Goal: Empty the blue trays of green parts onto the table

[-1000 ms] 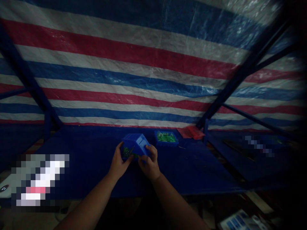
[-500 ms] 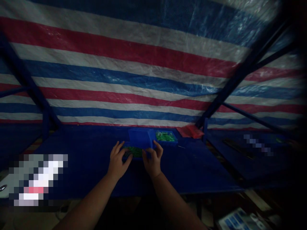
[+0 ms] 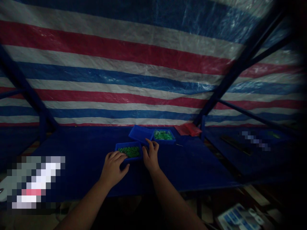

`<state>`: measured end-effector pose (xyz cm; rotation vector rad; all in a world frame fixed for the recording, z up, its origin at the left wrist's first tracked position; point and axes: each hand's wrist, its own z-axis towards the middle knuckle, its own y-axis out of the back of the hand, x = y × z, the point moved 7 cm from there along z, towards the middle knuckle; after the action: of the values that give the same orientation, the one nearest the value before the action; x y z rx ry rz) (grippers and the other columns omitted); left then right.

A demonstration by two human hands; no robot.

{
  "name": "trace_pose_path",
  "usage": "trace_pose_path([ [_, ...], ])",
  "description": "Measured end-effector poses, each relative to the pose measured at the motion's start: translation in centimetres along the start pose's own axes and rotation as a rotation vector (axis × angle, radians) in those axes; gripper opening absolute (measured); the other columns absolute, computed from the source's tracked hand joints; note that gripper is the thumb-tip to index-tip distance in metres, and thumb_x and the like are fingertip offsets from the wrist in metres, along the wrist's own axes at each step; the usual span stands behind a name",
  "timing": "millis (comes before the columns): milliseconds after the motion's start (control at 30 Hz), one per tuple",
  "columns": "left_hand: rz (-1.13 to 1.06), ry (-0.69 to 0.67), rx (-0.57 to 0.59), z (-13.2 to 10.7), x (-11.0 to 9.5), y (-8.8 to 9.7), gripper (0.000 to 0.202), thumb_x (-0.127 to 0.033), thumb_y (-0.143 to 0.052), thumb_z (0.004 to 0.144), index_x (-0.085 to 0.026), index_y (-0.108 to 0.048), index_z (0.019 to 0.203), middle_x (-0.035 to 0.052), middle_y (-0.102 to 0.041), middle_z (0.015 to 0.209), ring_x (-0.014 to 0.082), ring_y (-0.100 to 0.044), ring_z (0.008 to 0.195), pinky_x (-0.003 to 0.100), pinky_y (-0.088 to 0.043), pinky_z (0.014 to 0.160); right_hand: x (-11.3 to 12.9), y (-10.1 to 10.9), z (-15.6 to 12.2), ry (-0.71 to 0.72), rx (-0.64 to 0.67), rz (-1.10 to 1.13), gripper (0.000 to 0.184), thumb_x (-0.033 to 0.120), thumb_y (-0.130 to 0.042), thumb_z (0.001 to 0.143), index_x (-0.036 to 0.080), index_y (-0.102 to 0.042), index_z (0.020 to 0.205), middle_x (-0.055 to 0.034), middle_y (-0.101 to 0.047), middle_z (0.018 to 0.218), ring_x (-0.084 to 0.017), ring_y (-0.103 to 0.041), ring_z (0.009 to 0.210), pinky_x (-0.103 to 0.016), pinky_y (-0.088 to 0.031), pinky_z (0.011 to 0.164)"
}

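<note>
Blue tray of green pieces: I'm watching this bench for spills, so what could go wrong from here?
The shallow tray is well filled, and with the left hand and right hand at its edges, a knock might tip pieces out. Strays could be hard to spot on the dim, dark blue bench. The tilted blue tray close behind might slide against it or the second tray of green pieces.

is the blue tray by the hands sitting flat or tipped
Flat: the blue tray sits level on the table, green pieces spread inside, left hand over its corner.
</note>
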<state>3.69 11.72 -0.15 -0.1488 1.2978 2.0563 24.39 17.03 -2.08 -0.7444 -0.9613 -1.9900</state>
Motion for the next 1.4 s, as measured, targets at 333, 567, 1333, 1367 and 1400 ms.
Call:
trace_pose_path([
  [333, 0.308, 0.199, -0.065, -1.8, 4.3, 3.6, 0.021, -0.038, -0.056, 0.092, -0.029, -0.07, 0.105, 0.0059, -0.068, 0.11, 0.0294, -0.059, 0.103, 0.049, -0.036, 0.092, -1.5, -1.5, -0.2, -0.066, 0.157, -0.079, 0.051, 0.033, -0.058, 0.091, 0.024, -0.048, 0.14, -0.012, -0.039, 0.123, -0.025, -0.055, 0.112, -0.048, -0.051, 0.1],
  [567, 0.312, 0.13, 0.073, -3.0, 2.4, 3.2, 0.023, -0.037, -0.046, 0.099, -0.025, -0.066, 0.099, 0.0041, -0.069, 0.101, 0.0246, -0.061, 0.097, 0.043, -0.035, 0.087, -0.9, -1.5, -0.1, -0.029, 0.16, -0.151, 0.058, 0.029, -0.065, 0.083, 0.02, -0.047, 0.138, -0.0121, -0.042, 0.121, -0.027, -0.05, 0.117, -0.048, -0.044, 0.108],
  [1333, 0.217, 0.099, 0.151, -1.9, 3.4, 2.5, 0.023, -0.039, -0.047, 0.099, -0.024, -0.062, 0.09, 0.003, -0.067, 0.092, 0.0243, -0.058, 0.09, 0.037, -0.038, 0.077, -1.2, -1.6, -0.1, -0.072, 0.209, -0.113, 0.049, 0.019, -0.064, 0.079, 0.022, -0.053, 0.127, -0.0115, -0.044, 0.12, -0.027, -0.052, 0.117, -0.048, -0.047, 0.104],
  [1367, 0.226, 0.12, 0.136, -1.9, 3.5, 2.7, 0.023, -0.039, -0.048, 0.099, -0.024, -0.062, 0.09, 0.0029, -0.067, 0.092, 0.0246, -0.058, 0.09, 0.038, -0.039, 0.077, -1.2, -1.6, -0.1, -0.072, 0.208, -0.109, 0.048, 0.019, -0.064, 0.079, 0.022, -0.053, 0.126, -0.0115, -0.044, 0.12, -0.027, -0.052, 0.117, -0.048, -0.047, 0.104],
  [1400, 0.234, 0.138, 0.12, -1.9, 3.6, 2.9, 0.023, -0.039, -0.048, 0.099, -0.023, -0.062, 0.09, 0.003, -0.067, 0.091, 0.0248, -0.058, 0.09, 0.038, -0.039, 0.077, -1.3, -1.7, -0.1, -0.073, 0.207, -0.106, 0.048, 0.019, -0.064, 0.079, 0.022, -0.053, 0.126, -0.0116, -0.044, 0.12, -0.027, -0.052, 0.117, -0.047, -0.047, 0.104],
])
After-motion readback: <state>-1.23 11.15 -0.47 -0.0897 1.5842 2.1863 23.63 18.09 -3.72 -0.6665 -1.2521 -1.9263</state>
